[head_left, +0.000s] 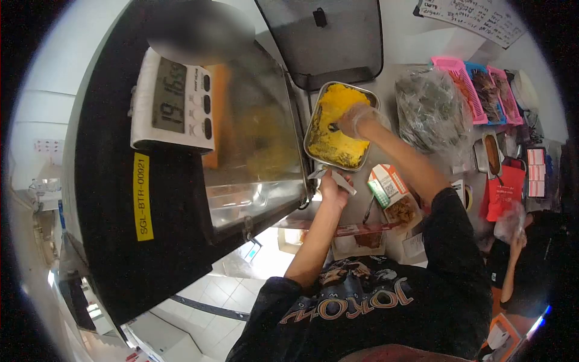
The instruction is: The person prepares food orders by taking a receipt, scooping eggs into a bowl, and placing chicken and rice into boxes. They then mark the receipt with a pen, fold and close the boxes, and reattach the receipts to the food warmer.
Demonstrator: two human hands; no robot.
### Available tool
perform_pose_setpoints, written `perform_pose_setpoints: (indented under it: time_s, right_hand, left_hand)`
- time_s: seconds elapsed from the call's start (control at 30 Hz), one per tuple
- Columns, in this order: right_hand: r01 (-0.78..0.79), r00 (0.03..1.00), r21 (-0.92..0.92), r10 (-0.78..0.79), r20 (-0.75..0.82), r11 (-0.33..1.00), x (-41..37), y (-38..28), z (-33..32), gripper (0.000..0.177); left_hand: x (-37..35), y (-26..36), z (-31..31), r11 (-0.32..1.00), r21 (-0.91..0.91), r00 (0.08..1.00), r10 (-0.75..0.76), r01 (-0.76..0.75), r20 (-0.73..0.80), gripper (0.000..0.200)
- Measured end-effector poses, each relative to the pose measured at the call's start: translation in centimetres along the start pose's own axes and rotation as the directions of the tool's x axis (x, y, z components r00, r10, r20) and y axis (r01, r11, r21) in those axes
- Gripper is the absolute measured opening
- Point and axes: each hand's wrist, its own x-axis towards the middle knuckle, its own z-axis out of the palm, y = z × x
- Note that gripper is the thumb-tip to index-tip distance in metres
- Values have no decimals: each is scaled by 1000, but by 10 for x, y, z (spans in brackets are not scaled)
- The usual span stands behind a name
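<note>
A metal tray point(310, 151) holds crumbly yellow food point(347, 148) that looks like rice, with part of the dark bottom showing. My right hand point(360, 119), in a clear plastic glove, reaches into the tray. Its fingers are closed round a dark utensil point(333, 127) whose lower end is in the food. Just below the tray's near edge, my left hand point(333, 188) grips a white folded paper piece point(344, 183), perhaps a food carton; its full shape is hidden. An orange, white and green food carton point(389, 184) stands to the right of my left hand.
A glass-fronted black cabinet point(259, 139) with a timer point(173, 105) fills the left. Right of the tray lies a clear plastic bag point(431, 111). Behind it are pink baskets point(461, 84). A container of brown food point(401, 212) sits nearby. Another person's hand point(517, 241) is at far right.
</note>
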Motion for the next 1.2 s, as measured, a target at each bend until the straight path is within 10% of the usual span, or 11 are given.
perform_pose_setpoints:
  time_s: [0.1,0.4,0.67,0.83,1.2]
  right_hand:
    - [-126,969,50,134,-209,991,1,0,6,35]
    - [-179,944,393,270,-189,902,-9,-8,1,32]
    - [-224,821,195,292,-490,955,89,58,133,29]
    - [-310,844,383,438,-311,870,72,12,96,32]
    - [-161,955,232,211,-210,959,13,-39,62,61]
  left_hand:
    - [1,2,4,1000,5,1000,6,-6,31,31]
    - [1,9,4,999,-12,995,-29,30,93,31]
    - [-8,14,2,999,15,985,-38,36,166,30]
    - [6,1,-6,996,29,969,-88,84,233,32]
    - [2,-4,-4,999,36,964,-44,35,262,51]
